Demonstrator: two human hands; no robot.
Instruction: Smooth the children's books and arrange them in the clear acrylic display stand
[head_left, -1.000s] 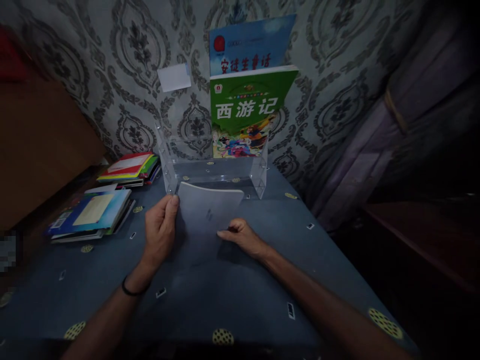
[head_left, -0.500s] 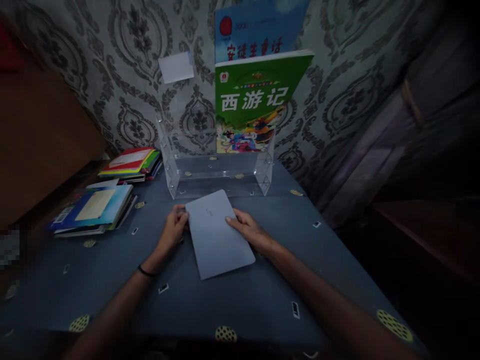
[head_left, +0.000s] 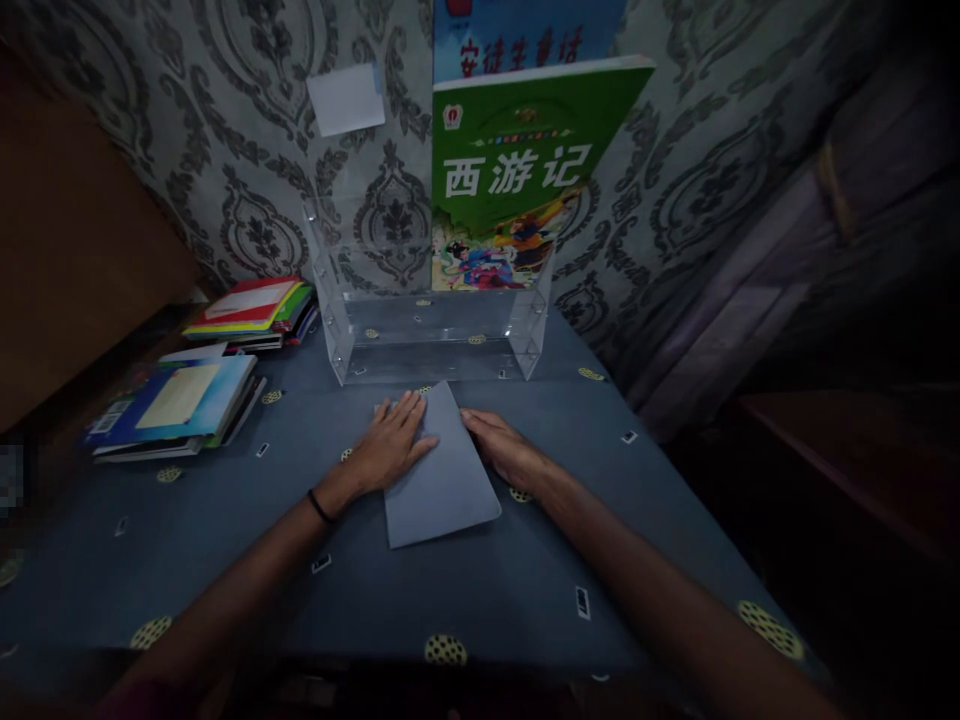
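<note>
A thin, plain pale grey notebook [head_left: 439, 490] lies slightly turned on the dark tablecloth in front of me. My left hand [head_left: 390, 440] rests flat across its upper left part, fingers stretched out, covering the print on the cover. At the notebook's upper right edge, my right hand [head_left: 506, 450] holds the side with its fingers closed along it; some fingertips are hidden. Just beyond the notebook stands a clear acrylic book rack [head_left: 337, 340]. A green picture book [head_left: 510, 180] leans upright in it, in front of a blue book [head_left: 525, 35].
Two stacks of books, one with a red and yellow book [head_left: 247, 305] on top and one with a blue book [head_left: 172, 400], lie on the left. A white card [head_left: 346, 100] sits at the rack's upper left. A tied curtain [head_left: 757, 290] hangs beyond the table's right edge.
My left hand has gone from holding the notebook's left edge to lying flat on its cover. The right hand's thumb has shifted off the cover to the edge. The view has tilted slightly down.
</note>
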